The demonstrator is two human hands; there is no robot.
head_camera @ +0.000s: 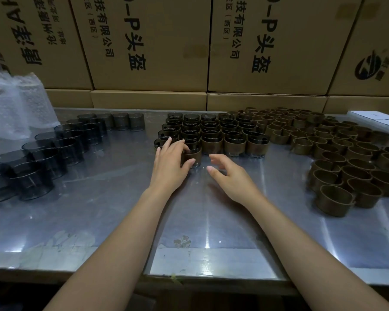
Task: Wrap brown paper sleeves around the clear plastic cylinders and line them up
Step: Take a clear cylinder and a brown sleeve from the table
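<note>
Left fingers: curled over the top and near side of one sleeved cylinder, thumb against its front wall; the left hand grips it.
Right fingers: loosely spread, thumb apart from the rest, holding nothing; the right hand hovers just at 3 o'clock of the gripped piece, not touching it.
Gripped cylinder: upright, axis vertical, open end up; brown sleeve round its lower wall, clear rim showing above. It stands at the near end of the second column from the left.
Finished block: sleeved cylinders upright in touching rows, running toward 12 o'clock from the hands.
Bare cylinders: dark clear pieces, upright, in rows at 9 to 10 o'clock, well apart from the block.
Empty sleeves: brown rings standing on edge, packed from 1 to 3 o'clock; nearest ones at about 3 o'clock of the right hand, well apart.
Open room: bare metal table from the hands toward 6 o'clock down to its near edge, and a bare lane between block and bare cylinders.
Far edge: cartons stacked along 12 o'clock, close behind the rows.
Left corner: bubble wrap at 10 o'clock.
</note>
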